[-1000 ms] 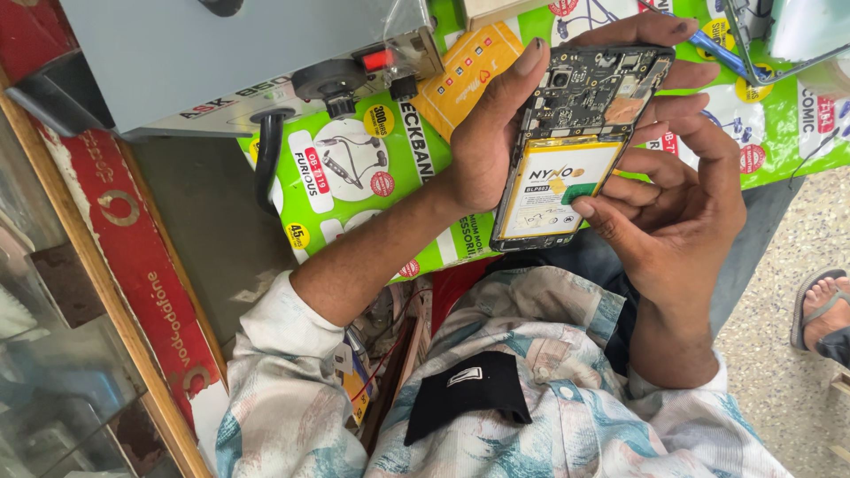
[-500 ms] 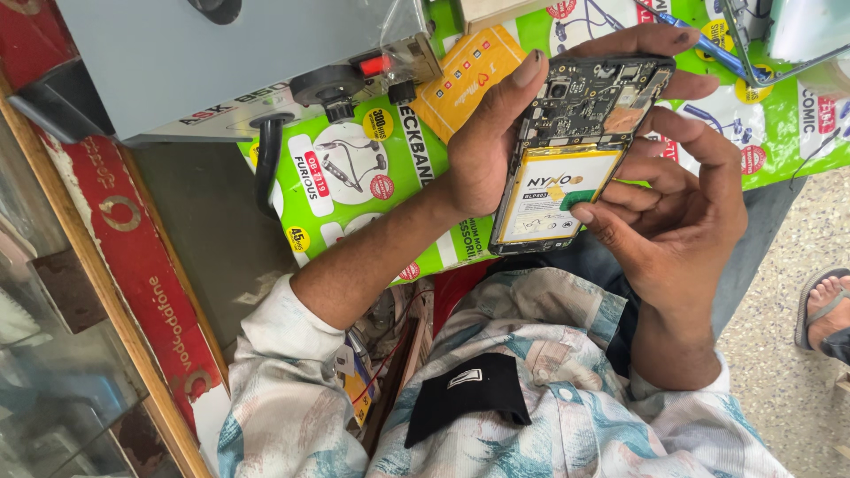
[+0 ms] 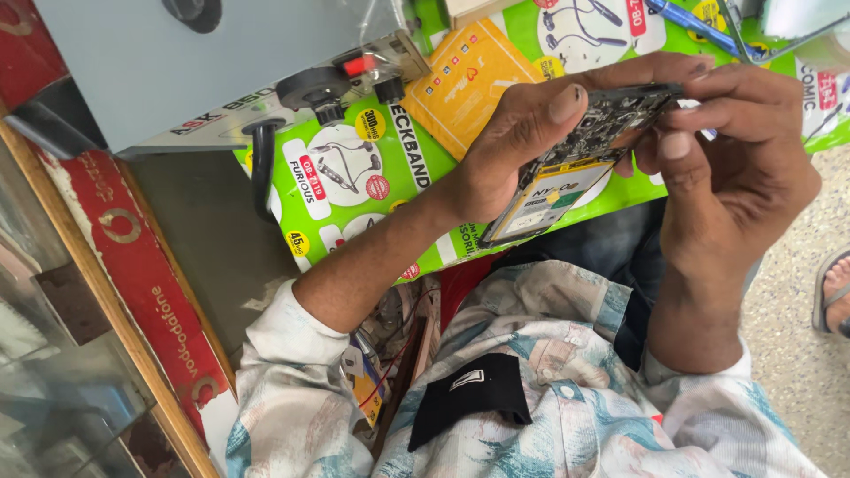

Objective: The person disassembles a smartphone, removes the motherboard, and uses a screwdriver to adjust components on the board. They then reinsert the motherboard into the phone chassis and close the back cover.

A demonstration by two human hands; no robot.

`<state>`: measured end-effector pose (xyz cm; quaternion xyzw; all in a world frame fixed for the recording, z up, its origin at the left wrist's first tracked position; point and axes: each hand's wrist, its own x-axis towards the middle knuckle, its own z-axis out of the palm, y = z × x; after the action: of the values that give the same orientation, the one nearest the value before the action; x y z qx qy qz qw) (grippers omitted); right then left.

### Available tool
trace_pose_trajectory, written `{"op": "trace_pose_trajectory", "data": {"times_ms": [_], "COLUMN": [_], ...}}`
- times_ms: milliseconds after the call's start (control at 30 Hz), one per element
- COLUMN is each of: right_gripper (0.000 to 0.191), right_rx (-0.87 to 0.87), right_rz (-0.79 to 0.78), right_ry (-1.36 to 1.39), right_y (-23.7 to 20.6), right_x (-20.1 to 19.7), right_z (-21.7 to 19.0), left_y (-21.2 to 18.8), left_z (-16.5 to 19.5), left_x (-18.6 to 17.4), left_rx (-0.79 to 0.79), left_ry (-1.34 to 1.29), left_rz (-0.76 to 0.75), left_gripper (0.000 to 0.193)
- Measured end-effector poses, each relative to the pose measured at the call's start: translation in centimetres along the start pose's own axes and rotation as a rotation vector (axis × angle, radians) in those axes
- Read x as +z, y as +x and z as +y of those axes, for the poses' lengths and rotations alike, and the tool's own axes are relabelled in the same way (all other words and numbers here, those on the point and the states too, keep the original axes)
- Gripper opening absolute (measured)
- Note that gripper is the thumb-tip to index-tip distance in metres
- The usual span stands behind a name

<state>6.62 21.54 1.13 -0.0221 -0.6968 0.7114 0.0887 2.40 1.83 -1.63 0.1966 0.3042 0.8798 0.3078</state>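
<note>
An opened phone (image 3: 580, 159) with its back cover off shows a dark circuit board above a white and yellow battery. My left hand (image 3: 522, 142) grips it from the left side, thumb laid over the top of the board. My right hand (image 3: 735, 168) holds its right edge, fingers curled over the upper end and thumb pressing near the board. The phone is tilted nearly edge-on to the camera, above my lap.
A grey box-shaped machine (image 3: 221, 62) with black knobs and a red switch stands at the upper left on a green printed poster (image 3: 354, 177). A blue-handled tool (image 3: 691, 19) lies at the top right. A red and wood counter edge (image 3: 133, 265) runs down the left. A sandalled foot (image 3: 832, 292) is at the right.
The phone has tipped from facing the camera to nearly edge-on. My right hand has risen from the battery's lower part to the phone's upper right edge.
</note>
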Motion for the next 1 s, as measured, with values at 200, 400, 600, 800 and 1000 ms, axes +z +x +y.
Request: {"op": "trace_pose_trajectory", "data": {"times_ms": [200, 400, 600, 800, 1000], "right_gripper": [0.012, 0.011, 0.012, 0.012, 0.011], "right_rx": [-0.075, -0.119, -0.234, -0.227, -0.264], "right_rz": [-0.009, 0.005, -0.037, -0.004, -0.029], "right_ry": [-0.073, -0.109, -0.134, -0.118, -0.149], "right_y": [-0.3, -1.0, -1.2, -1.3, -2.0], "right_x": [-0.1, -0.8, -1.7, -2.4, -3.2], "right_z": [-0.1, 0.1, 1.4, 1.9, 2.5], "left_y": [-0.3, -0.5, -0.7, -0.2, -0.4], "left_z": [-0.7, -0.8, -0.3, 0.5, 1.0], "left_x": [0.2, 0.3, 0.5, 0.9, 0.9], "left_rx": [0.025, 0.031, -0.007, 0.064, 0.044], "left_ry": [0.075, 0.135, 0.165, 0.537, 0.460], "left_rz": [-0.034, -0.089, -0.146, -0.159, -0.198], "left_gripper": [0.060, 0.056, 0.047, 0.055, 0.053]}}
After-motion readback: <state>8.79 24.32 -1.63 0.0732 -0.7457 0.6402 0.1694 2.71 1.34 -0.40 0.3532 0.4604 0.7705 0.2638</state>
